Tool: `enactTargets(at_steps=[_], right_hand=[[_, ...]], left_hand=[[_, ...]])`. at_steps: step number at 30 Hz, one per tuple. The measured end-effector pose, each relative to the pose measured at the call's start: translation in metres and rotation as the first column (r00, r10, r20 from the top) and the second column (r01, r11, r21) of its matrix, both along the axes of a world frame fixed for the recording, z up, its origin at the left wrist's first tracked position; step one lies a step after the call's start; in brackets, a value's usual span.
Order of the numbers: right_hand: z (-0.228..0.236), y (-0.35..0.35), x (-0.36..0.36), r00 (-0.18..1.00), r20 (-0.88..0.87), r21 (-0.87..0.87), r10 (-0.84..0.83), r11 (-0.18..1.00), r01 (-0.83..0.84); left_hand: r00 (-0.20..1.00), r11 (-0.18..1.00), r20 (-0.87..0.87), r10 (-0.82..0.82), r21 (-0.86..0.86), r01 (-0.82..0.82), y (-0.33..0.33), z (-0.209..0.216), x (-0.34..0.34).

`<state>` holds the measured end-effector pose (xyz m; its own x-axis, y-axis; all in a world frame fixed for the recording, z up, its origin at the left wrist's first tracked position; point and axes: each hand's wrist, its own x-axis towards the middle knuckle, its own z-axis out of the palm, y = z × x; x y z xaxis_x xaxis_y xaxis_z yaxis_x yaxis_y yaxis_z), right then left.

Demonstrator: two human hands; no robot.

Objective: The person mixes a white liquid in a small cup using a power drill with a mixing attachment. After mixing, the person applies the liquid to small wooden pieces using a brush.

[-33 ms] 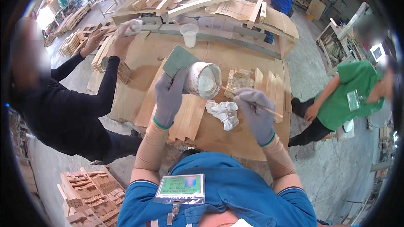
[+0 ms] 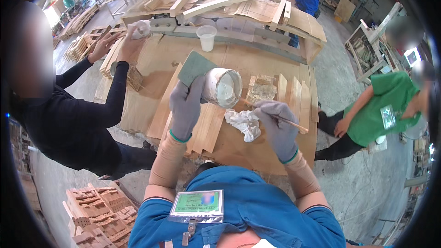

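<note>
Gloved in grey, my left hand [image 2: 187, 103] is closed round a tilted round tub [image 2: 212, 85] with a white-smeared wall and whitish contents [image 2: 226, 88]. A flat grey-green square sheet [image 2: 196, 67] sticks out above the same hand, beside the tub; my fingers partly hide how it is held. My right hand [image 2: 278, 126], also gloved, pinches a thin wooden stick [image 2: 290, 121]. Its far end reaches to the tub's lower right rim, and I cannot tell what tip it has. Just below the tub a crumpled white cloth [image 2: 244, 124] lies on the cardboard-covered table [image 2: 239, 154].
Wooden strips [image 2: 202, 133] lie under my left hand, more [image 2: 296, 94] at the right. A stained block [image 2: 262, 88] sits beyond the cloth, a plastic cup [image 2: 206, 39] farther back. A person in black [image 2: 87, 105] works at the left; another in green [image 2: 386, 105] is at the right.
My right hand has shifted slightly left and down with the stick. The tub stays nearly in place. The person in green has moved a little, and the person in black leans in slightly.
</note>
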<state>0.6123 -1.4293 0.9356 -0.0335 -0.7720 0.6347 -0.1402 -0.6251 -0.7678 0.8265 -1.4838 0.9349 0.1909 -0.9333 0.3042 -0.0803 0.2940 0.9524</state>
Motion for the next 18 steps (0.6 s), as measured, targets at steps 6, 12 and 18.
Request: enactTargets(at_steps=[6, 12, 18], right_hand=[[-0.004, -0.004, 0.004, 0.980, 0.197, 0.240, -0.039, 0.971, -0.010], [0.015, -0.043, -0.001, 0.971, -0.224, 0.001, -0.080, 0.997, 0.083], [0.036, -0.029, 0.019, 0.889, -0.420, -0.188, 0.183, 0.941, -0.282]], left_hand=[[0.998, 0.996, -0.047, 0.047, -0.079, -0.050, 0.010, -0.015, -0.014], [0.947, 0.928, -0.190, -0.259, 0.221, 0.299, 0.010, 0.001, -0.012], [0.815, 0.772, -0.173, -0.552, 0.262, 0.579, -0.009, -0.003, 0.012]])
